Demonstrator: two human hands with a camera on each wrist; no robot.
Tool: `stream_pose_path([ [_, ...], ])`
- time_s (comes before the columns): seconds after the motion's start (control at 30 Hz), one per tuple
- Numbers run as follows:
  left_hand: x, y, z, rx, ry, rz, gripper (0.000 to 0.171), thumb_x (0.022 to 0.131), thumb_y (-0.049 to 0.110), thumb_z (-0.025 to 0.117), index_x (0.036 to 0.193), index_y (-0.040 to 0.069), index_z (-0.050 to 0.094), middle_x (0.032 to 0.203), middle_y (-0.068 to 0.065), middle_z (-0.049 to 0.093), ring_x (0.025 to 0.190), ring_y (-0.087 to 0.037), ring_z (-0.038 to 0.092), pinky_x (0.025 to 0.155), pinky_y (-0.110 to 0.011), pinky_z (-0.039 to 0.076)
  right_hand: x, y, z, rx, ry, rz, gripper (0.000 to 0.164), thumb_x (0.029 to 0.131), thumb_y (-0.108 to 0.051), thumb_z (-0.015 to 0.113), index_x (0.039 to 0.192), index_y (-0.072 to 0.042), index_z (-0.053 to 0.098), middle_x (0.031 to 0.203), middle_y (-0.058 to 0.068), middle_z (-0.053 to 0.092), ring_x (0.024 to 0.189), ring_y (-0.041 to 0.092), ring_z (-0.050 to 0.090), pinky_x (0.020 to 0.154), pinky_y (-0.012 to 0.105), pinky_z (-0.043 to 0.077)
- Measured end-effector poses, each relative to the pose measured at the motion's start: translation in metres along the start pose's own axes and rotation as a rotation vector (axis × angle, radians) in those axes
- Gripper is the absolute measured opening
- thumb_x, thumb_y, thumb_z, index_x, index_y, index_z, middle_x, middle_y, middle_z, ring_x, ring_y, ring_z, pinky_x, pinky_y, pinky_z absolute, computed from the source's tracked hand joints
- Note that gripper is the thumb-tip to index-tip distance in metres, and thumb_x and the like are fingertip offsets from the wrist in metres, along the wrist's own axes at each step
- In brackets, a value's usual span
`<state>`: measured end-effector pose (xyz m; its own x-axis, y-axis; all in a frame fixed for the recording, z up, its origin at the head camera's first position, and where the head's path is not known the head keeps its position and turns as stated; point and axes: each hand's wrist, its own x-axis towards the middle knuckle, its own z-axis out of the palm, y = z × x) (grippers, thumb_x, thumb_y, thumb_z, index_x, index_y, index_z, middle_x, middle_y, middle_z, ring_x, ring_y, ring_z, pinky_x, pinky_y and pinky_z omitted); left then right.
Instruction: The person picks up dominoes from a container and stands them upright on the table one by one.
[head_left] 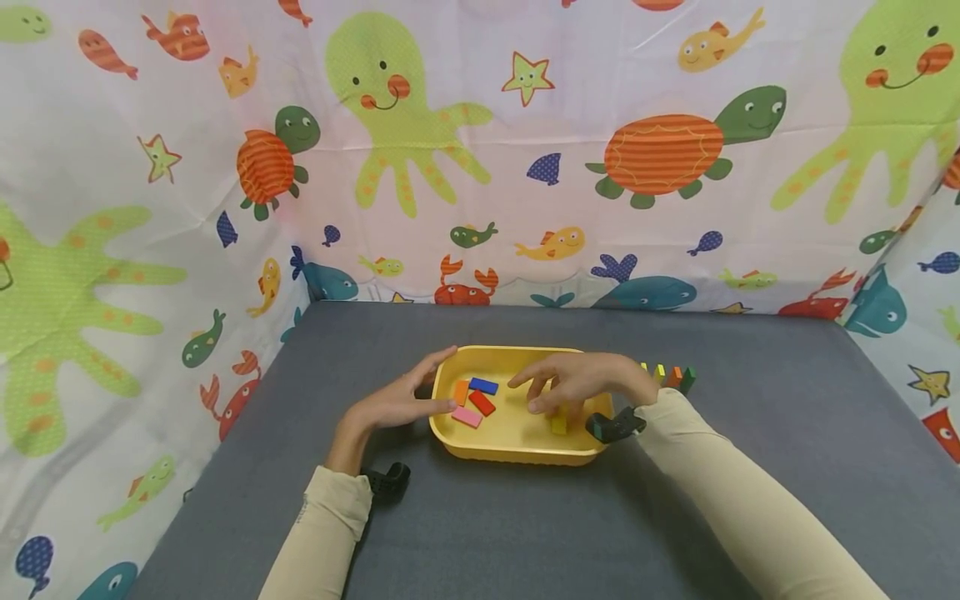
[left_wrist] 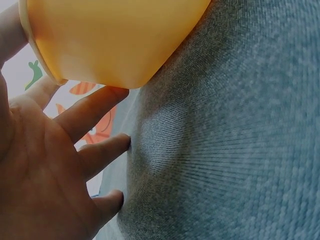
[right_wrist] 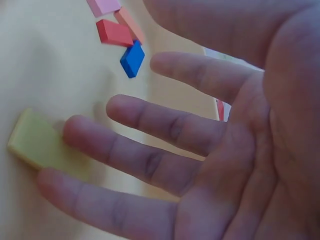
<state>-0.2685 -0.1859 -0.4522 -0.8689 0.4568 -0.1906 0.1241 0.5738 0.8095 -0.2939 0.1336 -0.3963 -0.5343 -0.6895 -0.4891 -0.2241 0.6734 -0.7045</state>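
Observation:
A yellow plastic tub [head_left: 517,454] sits on the dark grey table. At its left end my left hand [head_left: 397,400] holds the rim, thumb over the edge and the other fingers spread along the outside wall. Over the tub's right half hovers my right hand [head_left: 577,379], its fingers spread and loosely bent. Below these fingers lies a yellow block [right_wrist: 42,145], partly hidden; whether the fingertips touch it I cannot tell. In the tub's left half lie an orange block [head_left: 461,392], a blue block [head_left: 483,386], a red block [head_left: 482,403] and a pink block [head_left: 467,417].
Beyond the right wrist, several small blocks stand upright in a row outside the tub, among them an orange one [head_left: 675,377] and a green one [head_left: 687,380]. A curtain [head_left: 480,108] printed with sea animals encloses the table [head_left: 480,533] at the back and sides.

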Motion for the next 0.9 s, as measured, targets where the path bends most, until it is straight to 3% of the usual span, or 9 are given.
stream_pose_path([
  [0.2, 0.001, 0.000, 0.000, 0.000, 0.006, -0.005, 0.079, 0.086, 0.042, 0.068, 0.146, 0.053, 0.018, 0.154, 0.004, 0.031, 0.140, -0.028, 0.035, 0.109, -0.064, 0.031, 0.014, -0.010, -0.001, 0.004, -0.021, -0.024, 0.058, 0.089, -0.038, 0.066, 0.143, -0.026, 0.046, 0.136, 0.010, 0.053, 0.107, 0.023, 0.059, 0.084, 0.043, 0.057],
  [0.33, 0.001, -0.001, 0.000, -0.002, 0.003, -0.003, 0.079, 0.086, 0.041, 0.068, 0.147, 0.051, 0.018, 0.154, 0.005, 0.031, 0.140, -0.028, 0.035, 0.110, -0.065, 0.029, 0.025, -0.018, -0.002, -0.042, -0.016, -0.084, 0.059, 0.090, -0.036, 0.064, 0.144, -0.022, 0.045, 0.138, 0.013, 0.053, 0.112, 0.024, 0.058, 0.089, 0.044, 0.055],
  [0.6, 0.001, 0.001, 0.001, -0.010, -0.006, 0.005, 0.080, 0.086, 0.042, 0.068, 0.148, 0.049, 0.018, 0.154, 0.005, 0.031, 0.140, -0.028, 0.035, 0.109, -0.065, 0.030, 0.040, -0.019, -0.002, -0.097, 0.106, -0.201, 0.048, 0.093, -0.025, 0.063, 0.139, -0.015, 0.053, 0.133, 0.009, 0.060, 0.120, 0.026, 0.058, 0.098, 0.043, 0.051],
  [0.77, -0.001, 0.002, 0.001, -0.001, -0.007, 0.020, 0.081, 0.086, 0.043, 0.069, 0.149, 0.048, 0.017, 0.154, 0.004, 0.030, 0.139, -0.028, 0.036, 0.110, -0.063, 0.030, 0.034, -0.013, -0.003, -0.202, 0.207, -0.222, 0.042, 0.090, -0.019, 0.066, 0.131, -0.010, 0.060, 0.124, 0.010, 0.066, 0.112, 0.024, 0.062, 0.092, 0.038, 0.054],
  [0.9, -0.001, 0.001, 0.000, 0.007, -0.007, 0.017, 0.082, 0.086, 0.043, 0.069, 0.149, 0.048, 0.017, 0.153, 0.001, 0.032, 0.138, -0.029, 0.038, 0.110, -0.063, 0.030, 0.030, -0.011, -0.003, -0.187, 0.178, -0.154, 0.043, 0.088, -0.016, 0.068, 0.130, -0.010, 0.059, 0.120, 0.014, 0.067, 0.099, 0.021, 0.066, 0.084, 0.034, 0.057],
])
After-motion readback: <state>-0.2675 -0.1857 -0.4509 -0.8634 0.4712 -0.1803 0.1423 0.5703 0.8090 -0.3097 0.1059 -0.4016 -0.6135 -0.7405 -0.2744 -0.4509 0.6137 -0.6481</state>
